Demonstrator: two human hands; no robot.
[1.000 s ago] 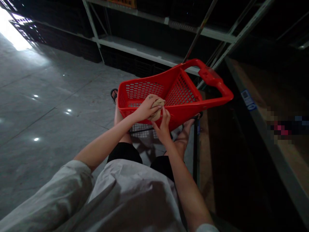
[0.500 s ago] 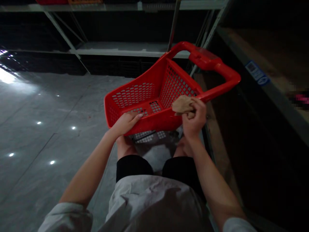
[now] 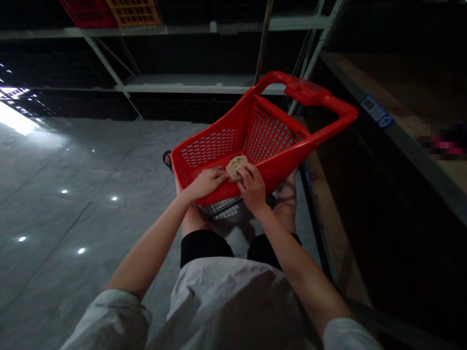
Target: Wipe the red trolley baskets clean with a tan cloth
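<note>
A red plastic shopping cart (image 3: 282,167) with mesh walls stands in front of my legs, its handle toward the upper right. My left hand (image 3: 206,183) is closed over the near rim toward the cart's left end, fingertips hidden inside. In my right hand (image 3: 253,188) is a crumpled tan cloth (image 3: 235,166), pinched in the fingers and held against the near rim. The cloth is just right of my left fingertips.
Behind the cart runs a metal shelving rack (image 3: 189,88), with a red crate (image 3: 89,12) and a yellow crate (image 3: 134,10) above. A wooden shelf edge bearing a blue label (image 3: 377,111) lies at the right. Grey floor (image 3: 73,204) spreads left.
My right hand has brought the cloth leftward and down along the cart's near rim, close to my left hand. My left hand stays on the rim. The view has shifted slightly.
</note>
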